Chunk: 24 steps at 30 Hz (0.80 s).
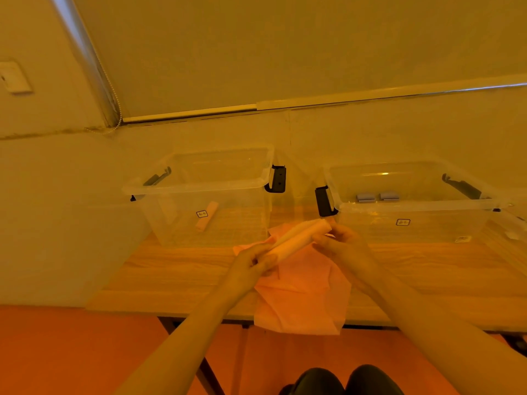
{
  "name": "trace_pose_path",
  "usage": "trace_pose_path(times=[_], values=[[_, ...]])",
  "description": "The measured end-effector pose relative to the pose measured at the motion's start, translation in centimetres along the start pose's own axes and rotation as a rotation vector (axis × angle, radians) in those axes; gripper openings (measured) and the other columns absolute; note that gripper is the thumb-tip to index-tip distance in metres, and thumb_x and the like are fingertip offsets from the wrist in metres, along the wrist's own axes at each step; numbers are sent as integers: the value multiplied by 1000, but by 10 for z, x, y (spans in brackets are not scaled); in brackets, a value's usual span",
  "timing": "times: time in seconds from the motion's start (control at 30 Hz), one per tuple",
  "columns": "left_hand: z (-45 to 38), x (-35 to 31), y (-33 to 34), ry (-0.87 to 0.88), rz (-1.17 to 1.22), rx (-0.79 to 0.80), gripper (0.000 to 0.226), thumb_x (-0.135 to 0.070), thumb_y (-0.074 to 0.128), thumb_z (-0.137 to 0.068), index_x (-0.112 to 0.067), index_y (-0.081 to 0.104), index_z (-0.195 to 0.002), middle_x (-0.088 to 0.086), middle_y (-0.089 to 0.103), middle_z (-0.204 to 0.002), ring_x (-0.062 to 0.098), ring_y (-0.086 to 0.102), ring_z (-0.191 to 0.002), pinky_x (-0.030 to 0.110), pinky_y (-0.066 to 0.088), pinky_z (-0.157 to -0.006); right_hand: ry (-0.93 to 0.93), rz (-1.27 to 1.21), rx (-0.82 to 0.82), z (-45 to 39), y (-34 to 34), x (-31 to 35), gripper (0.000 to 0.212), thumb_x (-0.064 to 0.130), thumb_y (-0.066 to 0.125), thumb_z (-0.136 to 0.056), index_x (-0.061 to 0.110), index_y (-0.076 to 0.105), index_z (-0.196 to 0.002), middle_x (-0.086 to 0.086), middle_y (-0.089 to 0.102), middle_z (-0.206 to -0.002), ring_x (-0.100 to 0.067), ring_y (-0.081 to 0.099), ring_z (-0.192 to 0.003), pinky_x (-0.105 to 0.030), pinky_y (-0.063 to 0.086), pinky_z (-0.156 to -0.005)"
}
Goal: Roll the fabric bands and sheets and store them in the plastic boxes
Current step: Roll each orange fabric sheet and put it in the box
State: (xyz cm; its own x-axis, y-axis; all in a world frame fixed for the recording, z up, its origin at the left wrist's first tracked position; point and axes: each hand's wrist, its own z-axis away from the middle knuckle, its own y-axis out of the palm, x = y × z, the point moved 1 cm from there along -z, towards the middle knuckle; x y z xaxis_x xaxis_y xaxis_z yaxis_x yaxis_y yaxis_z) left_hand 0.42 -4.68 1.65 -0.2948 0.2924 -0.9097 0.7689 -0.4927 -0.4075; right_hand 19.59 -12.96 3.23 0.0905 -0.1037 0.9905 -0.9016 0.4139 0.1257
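Three rolls already boxed, both hands' fingers (265,262) gripping a pink sheet roll (299,236) mid-air, more pink sheets (302,292) on bench (171,269) left.

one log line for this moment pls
phase: rolling | left hand + right hand: grip pink roll | pink sheets: on table | left box: one roll | right box: two blue rolls

Pink rolled sheet (299,235) is sitting mid-frame, tilting up to the right over the loose pink sheets (302,292) draping off the table edge. Left clear box (199,186) is holding one pink roll (206,216); right clear box (410,205) is holding two grey-blue rolls (376,196).
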Motion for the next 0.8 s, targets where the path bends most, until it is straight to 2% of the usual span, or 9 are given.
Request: trace_pose_path(times=[0.1, 0.2, 0.33, 0.43, 0.5, 0.57, 0.67, 0.8], values=[[3, -1, -6, -17, -4, -6, 34, -25, 52, -96, -24, 53, -130, -1, 59, -123, 6, 64, -92, 14, 52, -66, 34, -199, 25, -9, 12, 7, 39, 3, 64, -84, 19, 60, -120, -1, 66, -112, -16, 65, -102, -26, 58, -72], [4, -5, -17, -45, 18, -34, 30, -32, 53, -95, -29, 54, -125, -5, 68, -106, 9, 68, -88, 31, 58, -74, 24, -250, 37, -19, 27, 18, 40, 0, 64, -85, 16, 57, -121, -5, 65, -113, -20, 64, -104, -28, 59, -71], [4, -20, -35, 0, -29, -58, 37, -29, 61, -90, -37, 49, -124, -17, 59, -112, 2, 62, -97, 16, 52, -70, -10, -237, 42, -33, 49, 38, 44, 0, 67, -83, 14, 57, -123, -6, 66, -112, -18, 67, -96, -31, 59, -71], [-2, -30, -52, 63, -65, -135, 39, -23, 62, -90, -30, 51, -127, -13, 59, -114, 3, 60, -98, 16, 50, -72, -51, -211, 46, -48, 68, 57, 40, 0, 66, -84, 11, 57, -121, -7, 67, -109, -18, 67, -92, -29, 60, -67], [-9, -37, -63, 115, -83, -189, 33, -20, 60, -92, -30, 53, -122, -6, 64, -113, 4, 63, -95, 16, 51, -74, -85, -178, 43, -59, 82, 73, 41, 0, 66, -85, 7, 56, -124, -13, 64, -115, -25, 65, -99, -28, 60, -66], [-18, -47, -75, 158, -131, -237, 30, -22, 58, -94, -32, 54, -122, -7, 65, -109, 9, 64, -96, 23, 52, -78, -140, -129, 36, -71, 96, 92, 42, -2, 65, -85, 5, 56, -125, -17, 62, -119, -31, 63, -104, -28, 60, -65], [-33, -65, -91, 168, -146, -327, 33, -23, 58, -94, -24, 56, -126, -6, 64, -105, 10, 62, -90, 23, 51, -74, -237, 7, 22, -90, 116, 121, 39, 0, 65, -86, 11, 58, -122, -11, 58, -120, -27, 60, -107, -26, 59, -65], [-57, -85, -118, 158, -172, -368, 36, -22, 58, -93, -20, 55, -128, -1, 65, -113, 13, 62, -93, 25, 51, -75, -312, 89, 16, -124, 143, 147, 39, 0, 66, -85, 15, 58, -120, -7, 56, -121, -24, 58, -108, -23, 56, -60]])
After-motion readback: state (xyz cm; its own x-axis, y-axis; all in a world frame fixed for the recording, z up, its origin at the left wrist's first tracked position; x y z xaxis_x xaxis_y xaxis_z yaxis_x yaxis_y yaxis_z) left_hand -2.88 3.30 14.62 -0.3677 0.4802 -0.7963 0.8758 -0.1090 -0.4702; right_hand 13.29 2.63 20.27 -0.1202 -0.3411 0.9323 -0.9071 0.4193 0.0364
